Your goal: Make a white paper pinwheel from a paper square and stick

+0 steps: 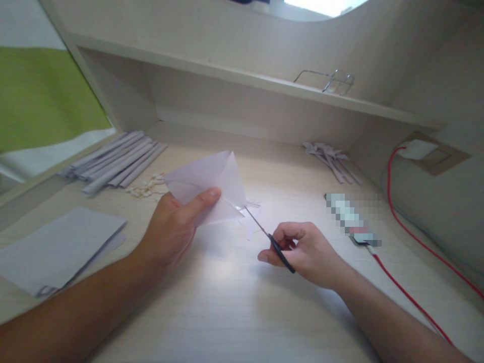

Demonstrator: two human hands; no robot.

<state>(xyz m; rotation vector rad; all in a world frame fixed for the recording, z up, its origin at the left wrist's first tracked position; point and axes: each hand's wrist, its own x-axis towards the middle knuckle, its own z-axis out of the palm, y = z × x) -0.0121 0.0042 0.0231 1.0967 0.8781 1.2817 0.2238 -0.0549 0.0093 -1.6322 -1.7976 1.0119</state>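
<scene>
- The left hand [172, 227] holds a folded white paper [207, 184] above the surface [227, 312], thumb pressed flat on its front, fingers closed behind it.
- The right hand [302, 252] grips small black-handled scissors [266, 234], fingers curled through the handles; the blades meet the paper's lower right corner.
- Rolled paper strips [117, 161] lie far left, a flat sheet stack [56, 249] near left.
- A red cable [401, 222] runs along the right; glasses [333, 80] rest on the shelf [227, 75].

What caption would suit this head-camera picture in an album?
Left hand holds folded white paper while right hand snips its edge with scissors.
</scene>
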